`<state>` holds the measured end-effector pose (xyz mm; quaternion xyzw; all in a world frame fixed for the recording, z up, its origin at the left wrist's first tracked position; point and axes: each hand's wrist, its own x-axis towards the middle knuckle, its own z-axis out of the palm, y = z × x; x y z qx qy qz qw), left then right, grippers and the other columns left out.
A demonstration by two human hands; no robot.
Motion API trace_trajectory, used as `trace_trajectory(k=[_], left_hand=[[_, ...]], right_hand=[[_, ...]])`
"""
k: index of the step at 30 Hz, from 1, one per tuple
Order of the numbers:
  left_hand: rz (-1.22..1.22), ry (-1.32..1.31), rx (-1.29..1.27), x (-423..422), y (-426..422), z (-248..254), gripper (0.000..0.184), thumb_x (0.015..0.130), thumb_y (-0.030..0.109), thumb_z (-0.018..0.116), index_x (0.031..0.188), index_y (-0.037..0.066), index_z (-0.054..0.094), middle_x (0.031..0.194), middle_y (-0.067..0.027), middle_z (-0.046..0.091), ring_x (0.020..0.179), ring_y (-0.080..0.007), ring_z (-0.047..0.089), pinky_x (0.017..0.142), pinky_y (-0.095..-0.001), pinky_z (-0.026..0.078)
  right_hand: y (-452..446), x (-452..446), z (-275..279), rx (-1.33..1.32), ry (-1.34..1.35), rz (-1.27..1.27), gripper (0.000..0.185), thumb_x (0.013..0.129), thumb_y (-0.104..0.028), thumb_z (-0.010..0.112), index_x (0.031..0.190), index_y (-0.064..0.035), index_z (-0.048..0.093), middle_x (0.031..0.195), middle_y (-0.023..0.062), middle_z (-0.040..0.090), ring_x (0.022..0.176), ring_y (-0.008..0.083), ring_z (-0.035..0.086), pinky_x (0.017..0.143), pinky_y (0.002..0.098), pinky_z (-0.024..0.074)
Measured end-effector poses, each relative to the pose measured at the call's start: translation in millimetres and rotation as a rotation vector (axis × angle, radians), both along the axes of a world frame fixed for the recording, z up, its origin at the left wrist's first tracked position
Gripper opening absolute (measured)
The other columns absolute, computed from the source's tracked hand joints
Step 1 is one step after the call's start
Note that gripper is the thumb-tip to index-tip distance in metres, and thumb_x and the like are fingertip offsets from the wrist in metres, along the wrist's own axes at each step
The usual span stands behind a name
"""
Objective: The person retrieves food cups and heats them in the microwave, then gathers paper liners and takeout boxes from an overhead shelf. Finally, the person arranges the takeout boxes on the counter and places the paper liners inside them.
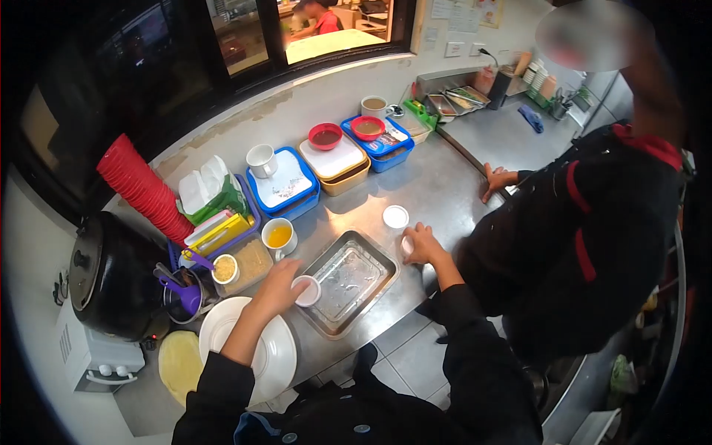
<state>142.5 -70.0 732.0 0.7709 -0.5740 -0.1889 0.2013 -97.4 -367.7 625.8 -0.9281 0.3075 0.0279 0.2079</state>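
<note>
My left hand (276, 291) is closed around a small white cup (308, 291) at the left rim of the metal tray (387, 268). The shallow tray lies on the steel counter with a wet-looking bottom. To the right of the tray, my right hand (425, 246) grips a second small white cup (407, 246), mostly covered by the fingers. Just beyond that hand stands a small round container (396, 216) with something white in it. A mug of yellow liquid (279, 236) is close behind my left hand.
White plates (285, 348) sit below my left forearm, beside a tub of crumbs (254, 265). Lidded tubs (285, 180) with red bowls (325, 136) line the wall. Red stacked baskets (141, 185) and a black cooker (111, 274) stand left. A co-worker (578, 245) leans in at right.
</note>
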Motion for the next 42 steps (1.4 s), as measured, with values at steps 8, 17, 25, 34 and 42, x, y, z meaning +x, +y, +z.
trace_trajectory(k=[8, 17, 25, 34, 42], left_hand=[[0.008, 0.31, 0.143, -101, 41, 17, 0.044, 0.082, 0.028, 0.064, 0.118, 0.004, 0.053, 0.108, -0.0166, 0.06, 0.099, -0.0301, 0.058, 0.087, -0.0368, 0.045], [-0.116, 0.484, 0.124, -159, 88, 4, 0.046, 0.084, 0.032, 0.061, 0.117, 0.001, 0.053, 0.108, -0.0185, 0.06, 0.099, -0.0324, 0.058, 0.087, -0.0371, 0.045], [-0.843, 0.36, 0.28, -233, 92, -60, 0.048, 0.085, 0.033, 0.061, 0.122, 0.004, 0.051, 0.109, -0.0202, 0.059, 0.1, -0.0324, 0.058, 0.085, -0.0368, 0.046], [-1.366, 0.208, 0.544, -420, 145, -32, 0.05, 0.081, 0.029, 0.065, 0.12, 0.001, 0.051, 0.107, -0.023, 0.059, 0.102, -0.036, 0.056, 0.088, -0.0387, 0.043], [-1.552, -0.074, 0.679, -578, 188, -74, 0.055, 0.081, 0.035, 0.064, 0.121, 0.0, 0.05, 0.108, -0.0249, 0.058, 0.102, -0.0372, 0.056, 0.087, -0.0408, 0.045]], right_hand=[[-44, 75, -7, -0.087, -0.214, -0.127, 0.074, 0.047, -0.022, 0.082, 0.114, -0.0126, 0.051, 0.116, 0.0183, 0.045, 0.109, 0.0397, 0.041, 0.089, 0.047, 0.0425], [48, -30, -17, -0.071, -0.388, -0.512, 0.067, 0.053, -0.028, 0.079, 0.112, -0.0087, 0.053, 0.114, 0.0194, 0.047, 0.109, 0.0395, 0.045, 0.085, 0.0454, 0.0451], [371, -291, -40, 0.859, -0.744, -1.328, 0.042, 0.066, -0.014, 0.074, 0.103, -0.0103, 0.057, 0.086, 0.0037, 0.057, 0.078, 0.0157, 0.056, 0.065, 0.0313, 0.0467], [689, -455, -129, 0.721, -1.342, -2.315, 0.042, 0.064, -0.025, 0.073, 0.098, -0.0065, 0.056, 0.08, 0.0052, 0.059, 0.067, 0.0169, 0.058, 0.055, 0.0348, 0.0472], [804, -594, -259, 0.448, -1.044, -2.742, 0.067, 0.05, -0.032, 0.08, 0.102, 0.0022, 0.055, 0.095, 0.0169, 0.063, 0.084, 0.0276, 0.063, 0.073, 0.0359, 0.0507]])
